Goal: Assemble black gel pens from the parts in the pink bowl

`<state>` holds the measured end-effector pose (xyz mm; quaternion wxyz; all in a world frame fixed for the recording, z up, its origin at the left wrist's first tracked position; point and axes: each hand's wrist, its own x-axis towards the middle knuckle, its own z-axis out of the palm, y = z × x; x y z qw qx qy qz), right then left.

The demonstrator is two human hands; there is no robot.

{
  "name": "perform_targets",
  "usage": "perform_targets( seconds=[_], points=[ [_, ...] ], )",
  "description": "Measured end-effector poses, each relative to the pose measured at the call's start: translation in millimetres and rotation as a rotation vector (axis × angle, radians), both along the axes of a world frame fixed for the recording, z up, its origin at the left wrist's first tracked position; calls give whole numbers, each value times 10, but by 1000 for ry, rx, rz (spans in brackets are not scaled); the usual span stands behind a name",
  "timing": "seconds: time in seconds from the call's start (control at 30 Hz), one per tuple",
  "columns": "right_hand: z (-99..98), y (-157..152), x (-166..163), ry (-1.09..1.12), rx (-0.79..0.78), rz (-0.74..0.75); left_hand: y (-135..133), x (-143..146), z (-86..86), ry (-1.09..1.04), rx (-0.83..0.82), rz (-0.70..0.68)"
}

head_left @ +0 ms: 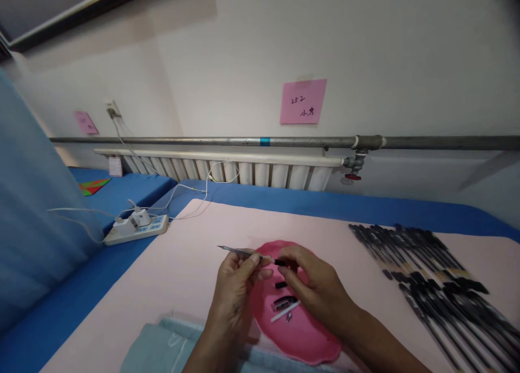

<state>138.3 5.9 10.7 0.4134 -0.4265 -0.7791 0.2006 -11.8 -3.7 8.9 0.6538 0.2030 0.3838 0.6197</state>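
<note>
Between the fingers of my left hand (235,286) is a slim pen (239,250), its pointed tip to the left. My right hand (314,281) pinches a small black piece (280,262) at the pen's right end; I cannot tell whether the two are joined. Both hands are over a pink scalloped plate (270,329). On the plate lie a short black piece (280,284), a dark curved piece (284,301), a white stick (285,312) and a tiny silvery piece (288,317).
Rows of dark pens (410,248) lie at the right on a pale pink sheet (182,270). A folded teal cloth (156,348) lies in front. At left, a power strip (138,231) with plugs and white cables sits by a blue curtain (36,210). A radiator (252,172) stands behind.
</note>
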Motion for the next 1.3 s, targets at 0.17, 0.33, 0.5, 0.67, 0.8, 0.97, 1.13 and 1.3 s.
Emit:
perform_targets(
  seconds=[0.17, 0.33, 0.5, 0.67, 0.8, 0.97, 1.13, 1.3],
  points=[
    [-45, 15, 17, -40, 23, 57, 1, -5, 0, 49, 18, -5],
    [-31, 31, 25, -59, 95, 37, 6, -6, 6, 61, 4, -11],
    [-44, 33, 33, -57, 70, 99, 10, -21, 7, 68, 5, 0],
    [-74, 33, 38, -75, 86, 94, 18, -29, -5, 109, 14, -16],
    [-101, 23, 31, -55, 38, 152, 16, -43, -19, 154, 42, -12],
    [-76, 6, 3, 68, -203, 198, 17, -73, -37, 233, 94, -56],
    [-93, 84, 32, 51, -336, 137, 54, -120, -50, 292, 81, 10],
    [-246, 113, 66, -444, -169, 85, 59, -119, -32, 329, 50, -2]
  ],
)
